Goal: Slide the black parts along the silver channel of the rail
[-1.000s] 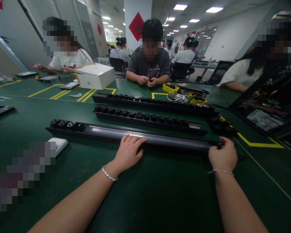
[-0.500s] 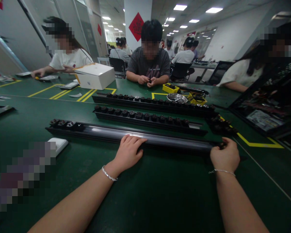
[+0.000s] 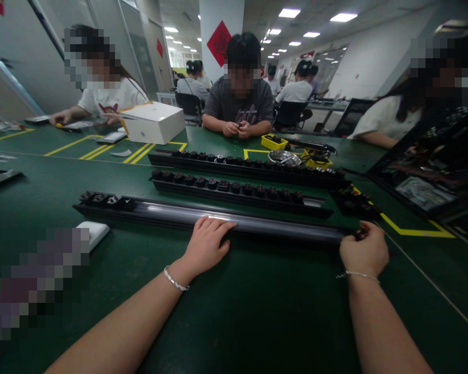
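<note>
A long black rail [image 3: 167, 214] lies across the green table [image 3: 257, 311] in front of me, with three black sockets [image 3: 101, 198] seated at its left end. My left hand [image 3: 207, 244] rests flat on the rail's middle, fingers spread over its near edge. At the rail's right end my right hand [image 3: 364, 252] is closed around a small black part; the part is mostly hidden by my fingers. Both wrists wear thin bracelets.
Two more black rails [image 3: 242, 189] [image 3: 249, 167] filled with sockets lie behind. Loose black sockets [image 3: 354, 203] sit at the right. A white box [image 3: 154, 122], yellow bins [image 3: 273, 141], a metal bowl [image 3: 284, 157] and seated people are beyond. A white pad [image 3: 94, 232] lies left.
My right hand has shifted slightly to the right along the rail's end. My left hand has stayed on the rail.
</note>
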Demonstrator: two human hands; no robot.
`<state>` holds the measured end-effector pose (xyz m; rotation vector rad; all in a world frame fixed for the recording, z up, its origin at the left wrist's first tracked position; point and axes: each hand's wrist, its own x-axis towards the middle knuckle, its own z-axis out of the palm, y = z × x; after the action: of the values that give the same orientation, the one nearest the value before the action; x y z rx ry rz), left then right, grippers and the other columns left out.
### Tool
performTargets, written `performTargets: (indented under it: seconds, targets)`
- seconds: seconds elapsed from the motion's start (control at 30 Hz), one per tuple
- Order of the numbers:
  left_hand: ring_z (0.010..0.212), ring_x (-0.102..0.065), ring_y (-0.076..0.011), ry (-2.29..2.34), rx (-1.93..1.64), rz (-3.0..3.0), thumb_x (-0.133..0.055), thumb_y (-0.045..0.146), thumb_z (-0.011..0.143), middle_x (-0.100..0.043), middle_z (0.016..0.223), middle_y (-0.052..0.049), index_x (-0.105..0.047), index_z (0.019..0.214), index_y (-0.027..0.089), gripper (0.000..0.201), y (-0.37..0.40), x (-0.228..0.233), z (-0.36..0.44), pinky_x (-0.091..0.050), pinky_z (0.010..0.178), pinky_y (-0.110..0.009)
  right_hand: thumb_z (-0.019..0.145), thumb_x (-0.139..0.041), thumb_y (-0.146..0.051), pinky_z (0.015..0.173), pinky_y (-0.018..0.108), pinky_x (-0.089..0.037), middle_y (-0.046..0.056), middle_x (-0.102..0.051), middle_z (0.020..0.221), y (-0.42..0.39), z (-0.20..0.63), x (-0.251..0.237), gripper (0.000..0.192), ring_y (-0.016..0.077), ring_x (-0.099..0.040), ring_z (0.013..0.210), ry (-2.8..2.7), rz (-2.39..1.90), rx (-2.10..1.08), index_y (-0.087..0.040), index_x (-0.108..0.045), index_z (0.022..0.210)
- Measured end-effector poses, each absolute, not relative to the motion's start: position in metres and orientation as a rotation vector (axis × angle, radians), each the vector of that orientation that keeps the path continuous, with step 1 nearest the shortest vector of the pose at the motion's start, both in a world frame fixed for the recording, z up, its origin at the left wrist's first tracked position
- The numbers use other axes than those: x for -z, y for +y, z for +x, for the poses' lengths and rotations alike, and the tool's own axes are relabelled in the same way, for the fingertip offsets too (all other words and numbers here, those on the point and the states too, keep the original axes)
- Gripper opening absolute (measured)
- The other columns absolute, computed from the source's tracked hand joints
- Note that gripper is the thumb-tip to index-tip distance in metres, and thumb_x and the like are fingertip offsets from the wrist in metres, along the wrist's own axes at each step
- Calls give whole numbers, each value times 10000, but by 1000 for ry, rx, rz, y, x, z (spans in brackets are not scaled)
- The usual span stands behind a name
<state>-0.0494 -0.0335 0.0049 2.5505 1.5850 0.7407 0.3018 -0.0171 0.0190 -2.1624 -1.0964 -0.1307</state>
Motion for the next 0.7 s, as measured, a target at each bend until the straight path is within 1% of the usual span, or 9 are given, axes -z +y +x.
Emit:
performTargets:
  seconds: [0.1,0.17,0.37,0.6,0.7]
  targets:
    - [1084,-513,-224,1588,-739,2553,-539,224,792,-609,1145,-31,-515,1229,295,443,-34,-5,-49,-263,1039,-458,652,-505,-199,924,425,-396,101,-596,1092,-17,303,-18,499,267,-552,1001,-1026,-2187,198,-184,-542,1150]
    - [1086,-512,-224,1590,-739,2554,-539,223,791,-609,1146,-30,-515,1227,294,442,-34,-5,-49,-261,1040,-456,652,-509,-192,924,419,-405,103,-602,1097,-17,304,-18,497,265,-557,1003,-1024,-2186,212,-185,-546,1147]
    - [1097,-507,-221,1592,-737,2551,-532,233,800,-607,1156,-24,-513,1220,295,426,-34,-4,-49,-258,1039,-444,653,-513,-194,919,431,-411,113,-604,1107,-17,306,-20,511,276,-558,1009,-973,-2208,172,-176,-541,1163]
    - [1095,-509,-217,1596,-723,2558,-531,233,801,-604,1157,-21,-507,1226,296,430,-34,-5,-49,-250,1045,-445,657,-517,-202,914,424,-413,106,-607,1075,-17,310,-18,488,270,-560,984,-964,-2184,212,-177,-557,1143]
    - [1099,-507,-216,1597,-726,2561,-529,230,802,-603,1156,-22,-509,1223,297,427,-34,-5,-49,-249,1046,-445,672,-512,-202,916,425,-415,113,-608,1091,-18,310,-18,482,270,-561,994,-964,-2192,213,-172,-556,1151]
